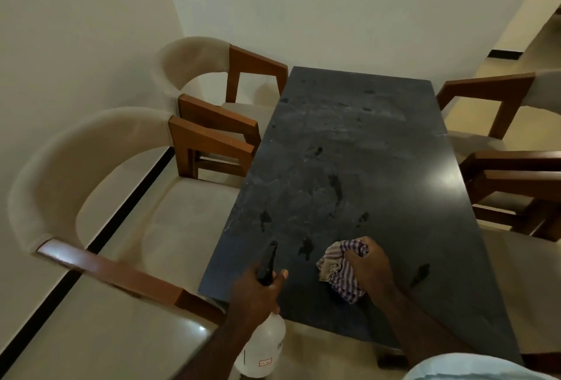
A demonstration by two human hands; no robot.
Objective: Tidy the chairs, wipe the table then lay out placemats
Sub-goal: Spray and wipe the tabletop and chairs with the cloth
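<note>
A long dark stone table (358, 143) runs away from me, dotted with wet spray marks. My left hand (258, 291) grips a white spray bottle (262, 349) by its black trigger head, nozzle aimed over the near table edge. My right hand (370, 267) holds a bunched striped purple-and-white cloth (340, 270) pressed on the tabletop near the front. Two beige chairs with wooden arms stand on the left, a near chair (100, 185) and a far chair (212, 76). More chairs of the same kind (498, 124) stand on the right.
A cream wall closes the left side and the far end, right behind the left chairs. Pale tiled floor with a dark skirting strip (91, 252) lies at the left. A passage opens at the far right.
</note>
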